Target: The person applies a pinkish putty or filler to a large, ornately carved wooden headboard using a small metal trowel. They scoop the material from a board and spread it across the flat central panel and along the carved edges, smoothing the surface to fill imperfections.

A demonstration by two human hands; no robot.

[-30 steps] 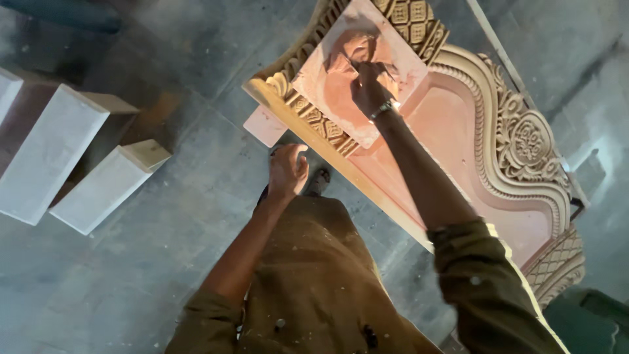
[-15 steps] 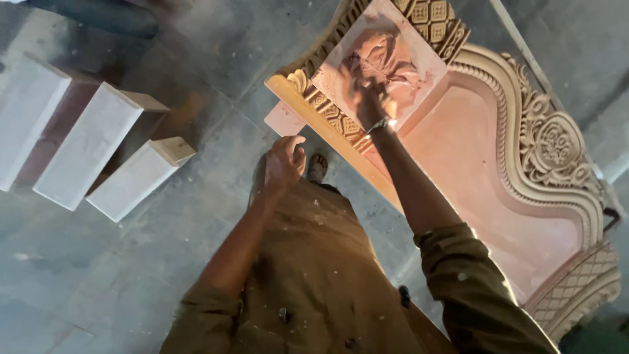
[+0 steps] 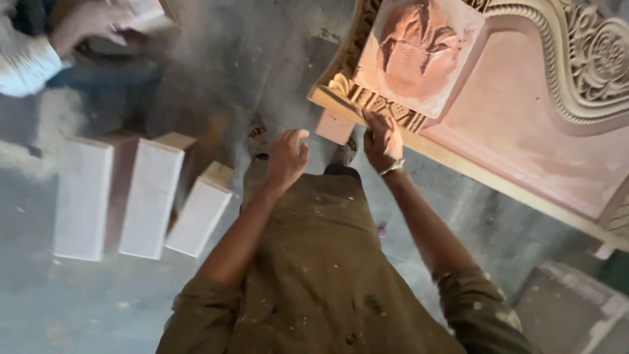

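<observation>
A large carved wooden panel (image 3: 524, 151) coated pale pink lies on the floor, with a square carved block (image 3: 419, 59) resting on its corner. My right hand (image 3: 383, 141), wearing a metal bracelet, lies with fingers bent down on the panel's carved gold-toned edge (image 3: 367, 101), just below the block. Its palm side is hidden, so I cannot see anything in it. My left hand (image 3: 288, 157) hovers above my feet, left of the panel's corner, fingers loosely curled and holding nothing.
Three white rectangular blocks (image 3: 151, 196) lie side by side on the grey floor at left. A small pink block (image 3: 334, 128) sits under the panel's corner. Another person's hand (image 3: 85, 23) and light sleeve (image 3: 26, 62) are at the top left. A grey slab (image 3: 570, 308) lies at the bottom right.
My right hand has come back from the top of the square block to the panel's carved edge. My left hand has lifted slightly. The view has swung in closer.
</observation>
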